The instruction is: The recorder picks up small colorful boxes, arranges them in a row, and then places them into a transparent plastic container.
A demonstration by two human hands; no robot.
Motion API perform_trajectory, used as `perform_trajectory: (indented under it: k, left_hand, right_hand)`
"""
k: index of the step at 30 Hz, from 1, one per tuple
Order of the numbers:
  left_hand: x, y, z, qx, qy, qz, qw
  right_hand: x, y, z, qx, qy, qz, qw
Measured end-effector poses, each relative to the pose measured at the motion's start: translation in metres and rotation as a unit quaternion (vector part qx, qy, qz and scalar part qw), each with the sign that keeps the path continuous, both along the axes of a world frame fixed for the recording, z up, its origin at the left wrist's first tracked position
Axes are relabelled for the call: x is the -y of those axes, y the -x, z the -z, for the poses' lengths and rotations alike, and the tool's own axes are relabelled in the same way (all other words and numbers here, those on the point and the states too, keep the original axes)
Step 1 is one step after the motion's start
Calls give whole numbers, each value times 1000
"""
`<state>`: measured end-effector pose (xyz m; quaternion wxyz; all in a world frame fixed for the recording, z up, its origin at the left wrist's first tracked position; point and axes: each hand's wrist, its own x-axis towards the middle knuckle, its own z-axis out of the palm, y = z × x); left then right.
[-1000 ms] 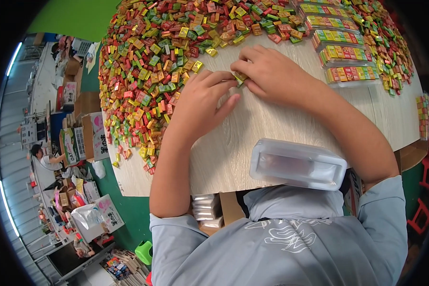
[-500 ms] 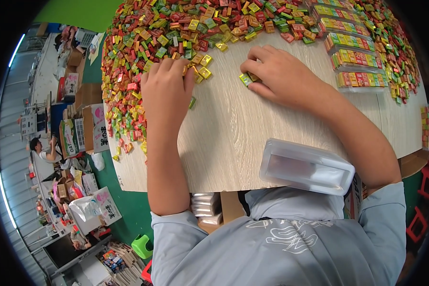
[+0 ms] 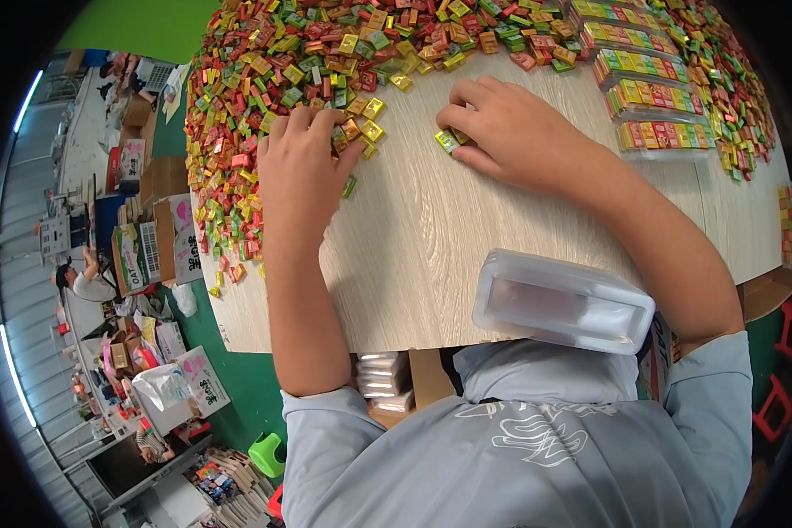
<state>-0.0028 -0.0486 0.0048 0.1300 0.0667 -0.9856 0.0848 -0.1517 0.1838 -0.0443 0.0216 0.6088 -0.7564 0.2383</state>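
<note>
Right hand [image 3: 506, 132]: mine, above the middle of the table, thumb and bent fingers pinched on small wrapped pieces [image 3: 446, 142]. A green-and-yellow one showed at my fingertips, pointing left; how many I held was partly hidden.

Left hand [image 3: 301, 163]: mine, back uppermost, laid over the near right edge of the main heap [image 3: 264, 88]. Its fingers curled down among the pieces; whether they gripped any, I could not tell. One green piece [image 3: 349, 187] lay just beside the thumb, and several gold and orange ones lay close to the right of the fingers.

Main heap: red, yellow, green and orange pieces, loose, spread over the left and far parts of the pale wood-grained table [image 3: 414, 264].

Filled trays: a row at the far right, clear plastic, multicoloured pieces lined up within; the nearest tray [image 3: 664, 156] lay beyond my right forearm. A second heap [image 3: 722, 106] lay to their right.

Translucent container [image 3: 563, 304]: one, tilted, at the near edge before my chest.

Below the near edge: stacked clear packaging [image 3: 381, 378].

Left, beyond the table: printed cartons [image 3: 136, 257], a co-worker [image 3: 88, 283], a green stool [image 3: 267, 455].

Right: red stools [image 3: 774, 409].
</note>
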Motion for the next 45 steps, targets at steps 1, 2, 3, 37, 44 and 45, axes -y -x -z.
perform_trajectory:
  k: [1,2,3,37,44,45]
  left_hand:
    - [0,0,-1,8,3,-15,1000]
    - [0,0,-1,15,6,-29,999]
    - [-1,0,0,16,6,-29,999]
    - [-36,14,19,-5,-60,136,989]
    - [-21,6,19,13,-123,165,979]
    - [-20,6,17,31,-132,176,975]
  right_hand:
    - [0,0,0,0,0,0,1000]
    - [0,0,1,-1,1,0,1000]
    - [0,0,2,-3,1,0,1000]
    - [-3,7,-2,13,-19,-29,999]
    - [-7,12,-4,47,-18,-64,997]
    - [-7,12,-4,56,-5,-69,996]
